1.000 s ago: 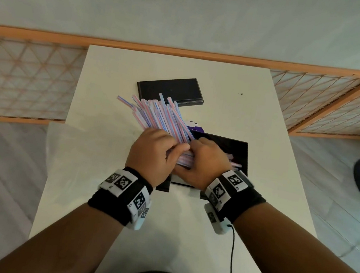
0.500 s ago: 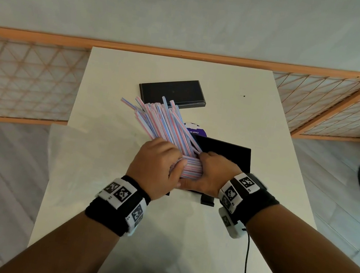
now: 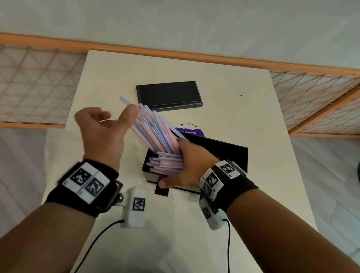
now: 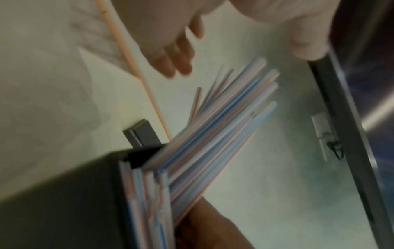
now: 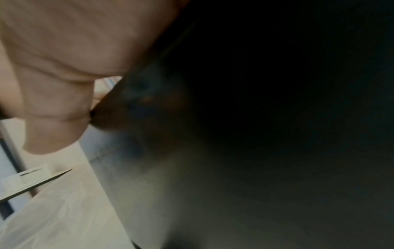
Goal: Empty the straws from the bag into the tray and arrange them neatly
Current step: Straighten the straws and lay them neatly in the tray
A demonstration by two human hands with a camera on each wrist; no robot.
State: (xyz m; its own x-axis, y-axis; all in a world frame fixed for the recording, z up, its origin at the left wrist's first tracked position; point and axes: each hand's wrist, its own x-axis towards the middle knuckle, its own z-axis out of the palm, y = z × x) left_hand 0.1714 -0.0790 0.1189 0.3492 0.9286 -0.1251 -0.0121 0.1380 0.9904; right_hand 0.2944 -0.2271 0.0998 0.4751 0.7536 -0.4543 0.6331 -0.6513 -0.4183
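Several pink, blue and white striped straws (image 3: 152, 130) fan up and left out of the black tray (image 3: 229, 151) in the head view. My right hand (image 3: 182, 166) grips the bundle's lower end at the tray's left part, thumb along the tray's near wall. My left hand (image 3: 108, 120) hovers left of the straw tips, motion-blurred, fingers loosely curled and holding nothing. In the left wrist view the straws (image 4: 215, 133) rise from the tray (image 4: 64, 193), and my left fingers (image 4: 175, 57) stay apart from them. The right wrist view is mostly dark, showing only a finger (image 5: 53, 84).
A black lid (image 3: 169, 95) lies behind the straws on the white table (image 3: 256, 123). A purple round label (image 3: 190, 129) shows just behind the tray. Translucent plastic (image 3: 55, 143) hangs over the table's left edge. A wooden lattice screen (image 3: 21, 83) stands beyond the table.
My left hand has let go of the straw bundle and moved up and to the left. My right hand now holds the straws alone, lower in the tray.
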